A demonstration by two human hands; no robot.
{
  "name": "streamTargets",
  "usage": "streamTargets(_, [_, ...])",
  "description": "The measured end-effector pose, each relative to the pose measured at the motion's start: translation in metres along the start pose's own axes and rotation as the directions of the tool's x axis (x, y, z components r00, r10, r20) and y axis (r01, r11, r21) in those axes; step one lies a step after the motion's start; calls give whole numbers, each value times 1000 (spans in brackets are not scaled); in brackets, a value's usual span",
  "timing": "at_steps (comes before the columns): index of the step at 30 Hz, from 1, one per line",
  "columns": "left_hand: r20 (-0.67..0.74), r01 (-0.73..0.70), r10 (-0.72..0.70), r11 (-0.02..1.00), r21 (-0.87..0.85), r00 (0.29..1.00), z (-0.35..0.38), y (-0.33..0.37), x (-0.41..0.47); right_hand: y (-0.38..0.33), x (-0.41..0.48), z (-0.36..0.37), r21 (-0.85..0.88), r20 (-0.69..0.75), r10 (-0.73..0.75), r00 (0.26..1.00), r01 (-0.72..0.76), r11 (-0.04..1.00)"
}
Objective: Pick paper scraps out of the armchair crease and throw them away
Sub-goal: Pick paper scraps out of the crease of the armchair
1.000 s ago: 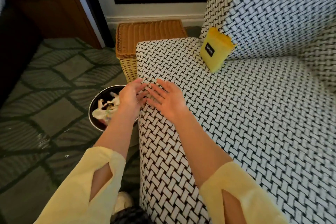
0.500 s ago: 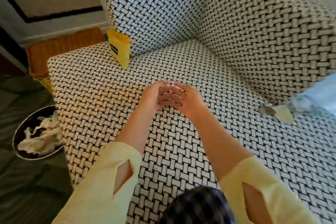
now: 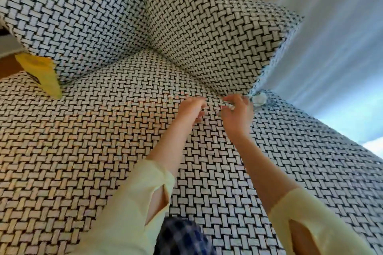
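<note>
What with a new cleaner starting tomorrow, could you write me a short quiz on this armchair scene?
1. True or false: the yellow packet lies in the crease beside the right hand.
2. Where is the crumpled paper scrap? A) on the seat's near edge by the sleeves B) at the end of the crease by the curtain, just past the right hand C) under the yellow packet.
3. Fill in: the hand nearer the paper scrap is the ___ hand.
Key: 1 false, the yellow packet leans at the seat's far left; 2 B; 3 right.
</note>
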State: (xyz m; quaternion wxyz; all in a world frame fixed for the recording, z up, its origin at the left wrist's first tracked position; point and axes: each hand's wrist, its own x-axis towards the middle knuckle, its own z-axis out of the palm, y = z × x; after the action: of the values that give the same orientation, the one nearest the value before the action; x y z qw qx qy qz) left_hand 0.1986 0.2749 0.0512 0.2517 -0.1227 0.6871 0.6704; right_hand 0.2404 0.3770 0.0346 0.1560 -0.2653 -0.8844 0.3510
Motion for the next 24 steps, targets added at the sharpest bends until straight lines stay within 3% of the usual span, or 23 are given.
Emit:
streamTargets(2, [-3,-28,29,995,96,1000,22,-6,3,22,5,-16,-246,3,-84,996,82,966])
streamTargets(4, [31,-54,48,976,209,998,39,-13,6,43,12,-21,-293,102,0,995,30,956])
streamTargets(8, [219,-247,169,879,408,961,65,-22,17,79,10,-20,-143,21,99,995,-95,985])
streamTargets(10, [276,-310,193,815,489,942,79,-26,25,87,10,-20,-118,66,80,995,-71,990])
streamTargets(14, [187,-430,444,544,721,876,106,-47,40,91,15,-18,-135,169,1,986,22,991])
streamTargets(17, [120,-450,569,485,750,813,114,-55,50,95,17,-17,-119,133,-83,988,99,988])
streamTargets(24, [170,-480,588,422,769,791,110,-56,58,97,16,-16,-12,97,-125,987,127,992])
